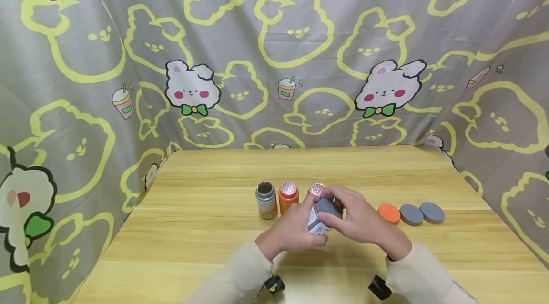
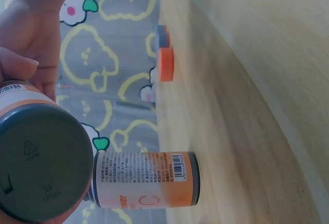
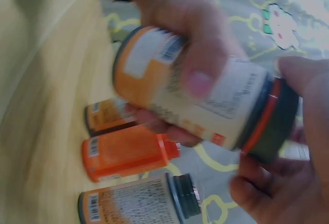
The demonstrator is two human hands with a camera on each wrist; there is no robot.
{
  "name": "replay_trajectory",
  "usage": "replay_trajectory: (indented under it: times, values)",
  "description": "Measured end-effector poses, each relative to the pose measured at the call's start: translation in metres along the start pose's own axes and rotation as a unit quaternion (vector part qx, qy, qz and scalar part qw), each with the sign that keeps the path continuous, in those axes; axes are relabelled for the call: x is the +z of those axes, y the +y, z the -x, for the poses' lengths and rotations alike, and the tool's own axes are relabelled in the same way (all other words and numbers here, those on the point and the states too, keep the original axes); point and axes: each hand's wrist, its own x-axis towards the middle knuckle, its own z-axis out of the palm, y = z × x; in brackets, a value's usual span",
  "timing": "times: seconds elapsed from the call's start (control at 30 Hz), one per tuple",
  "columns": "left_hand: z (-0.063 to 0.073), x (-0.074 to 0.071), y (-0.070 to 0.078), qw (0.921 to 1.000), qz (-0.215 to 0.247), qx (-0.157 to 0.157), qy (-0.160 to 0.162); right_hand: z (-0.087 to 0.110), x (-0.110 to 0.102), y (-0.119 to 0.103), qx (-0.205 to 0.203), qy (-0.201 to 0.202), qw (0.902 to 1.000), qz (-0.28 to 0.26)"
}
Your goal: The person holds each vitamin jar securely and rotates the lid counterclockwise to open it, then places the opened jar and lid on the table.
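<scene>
My left hand (image 1: 291,230) grips a pill bottle (image 1: 316,224) with a white and orange label and holds it tilted above the table. Over its top, my right hand (image 1: 360,213) has fingers and thumb around the dark grey cap (image 3: 277,126). A red-orange ring shows under that cap in the right wrist view. The bottle's dark base (image 2: 43,162) faces the left wrist camera. Behind the hands stand a grey-topped bottle (image 1: 267,203) with an uncovered mouth, an orange bottle (image 1: 288,197) with a foil seal, and a third foil-sealed bottle (image 1: 317,188), partly hidden by the hands.
To the right lie an orange cap (image 1: 389,213) and two grey caps (image 1: 411,214), in a row on the wooden table (image 1: 193,228). A patterned grey curtain (image 1: 240,104) hangs along the back and both sides.
</scene>
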Motion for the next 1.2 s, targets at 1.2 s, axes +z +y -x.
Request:
replay_trajectory:
  times: [1.2]
  values:
    - [0.0009,-0.0020,-0.0005,0.9997,-0.023,-0.011,0.002,-0.0036,-0.0043,0.0047,-0.016,-0.019,0.9997,-0.005]
